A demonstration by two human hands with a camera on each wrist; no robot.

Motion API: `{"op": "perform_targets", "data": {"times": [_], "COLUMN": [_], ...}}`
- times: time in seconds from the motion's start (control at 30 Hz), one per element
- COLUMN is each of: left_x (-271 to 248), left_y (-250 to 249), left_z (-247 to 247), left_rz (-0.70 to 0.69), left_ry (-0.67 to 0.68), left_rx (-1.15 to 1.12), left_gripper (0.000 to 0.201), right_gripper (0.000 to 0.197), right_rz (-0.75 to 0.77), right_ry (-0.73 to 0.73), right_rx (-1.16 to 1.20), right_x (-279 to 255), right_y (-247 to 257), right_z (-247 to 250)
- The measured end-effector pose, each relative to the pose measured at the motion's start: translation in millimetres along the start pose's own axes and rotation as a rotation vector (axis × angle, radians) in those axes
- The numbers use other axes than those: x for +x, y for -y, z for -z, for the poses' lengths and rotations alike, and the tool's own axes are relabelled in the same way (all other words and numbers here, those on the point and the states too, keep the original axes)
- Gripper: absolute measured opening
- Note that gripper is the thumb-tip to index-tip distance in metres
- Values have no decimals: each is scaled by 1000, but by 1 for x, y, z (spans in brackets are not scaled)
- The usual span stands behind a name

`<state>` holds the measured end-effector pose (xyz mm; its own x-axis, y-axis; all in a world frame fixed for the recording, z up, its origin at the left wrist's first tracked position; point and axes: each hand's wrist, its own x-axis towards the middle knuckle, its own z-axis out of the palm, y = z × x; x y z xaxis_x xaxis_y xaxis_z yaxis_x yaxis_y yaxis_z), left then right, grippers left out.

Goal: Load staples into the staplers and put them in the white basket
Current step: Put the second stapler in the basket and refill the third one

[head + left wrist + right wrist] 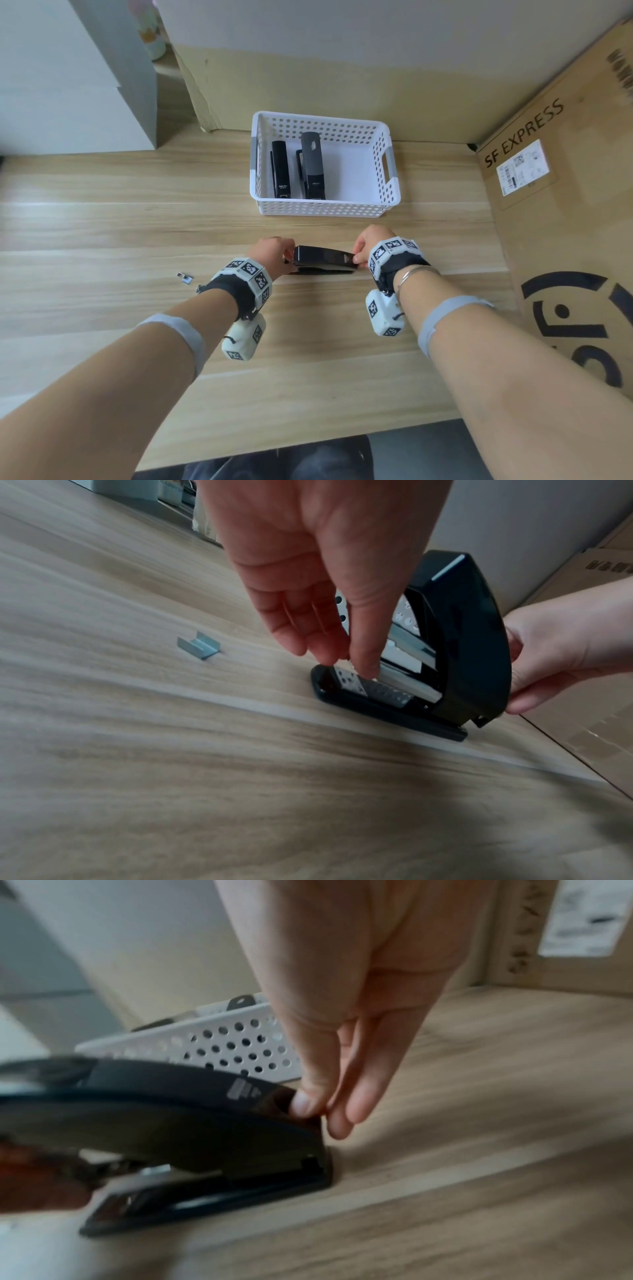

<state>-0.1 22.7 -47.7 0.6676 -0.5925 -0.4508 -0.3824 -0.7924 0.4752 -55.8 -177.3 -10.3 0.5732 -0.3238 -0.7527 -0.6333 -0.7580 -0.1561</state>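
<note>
Head view: glossy black plastic stapler (323,263) lies crosswise on the pale wood-grain table (102,222), its curved lid raised off the metal channel. Left hand (274,251) reaches straight fingers (363,653) down into the front end at 9 o'clock, gripping nothing. Right hand (368,243) pinches the lid's rear end at 3 o'clock. Perforated white basket (385,164) sits at 12 o'clock, holding two upright-lying dark staplers (313,168). Short folded-steel staple strip (198,645) lies loose at 9 o'clock
</note>
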Motion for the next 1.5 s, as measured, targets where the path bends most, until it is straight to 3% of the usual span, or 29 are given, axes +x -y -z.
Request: {"op": "perform_targets", "data": {"times": [0.23,0.47,0.6,0.7,0.83,0.97,1.1,1.27,1.5], "left_x": [1,-4,-7,-10,-14,-18,-24,-33,-27], "left_y": [2,13,21,30,31,43,68,84,72], "left_z": [0,1,9,14,15,23,33,32,24], "left_rz": [-47,-28,-20,-13,-20,-45,34,43,59], "left_ry": [22,-7,29,58,55,75,73,135,76], "left_rx": [39,16,60,88,76,37,93,168,159], "left_gripper": [22,17,17,16,14,19,33,37,39], "right_gripper": [35,72,40,38,30,35,53,43,41], "right_rz": [12,390,410,346,286,291,361,372,327], "right_ry": [81,162,27,30,-26,-9,-21,-39,-78], "right_rx": [-175,-222,-437,-551,-523,-474,-293,-229,-300], "right_x": [-8,-27,-27,-28,-29,-30,-36,-39,-39], "right_y": [16,49,62,58,43,40,49,75,82], "right_z": [6,-17,-19,-14,-14,-17,-17,-25,-31]}}
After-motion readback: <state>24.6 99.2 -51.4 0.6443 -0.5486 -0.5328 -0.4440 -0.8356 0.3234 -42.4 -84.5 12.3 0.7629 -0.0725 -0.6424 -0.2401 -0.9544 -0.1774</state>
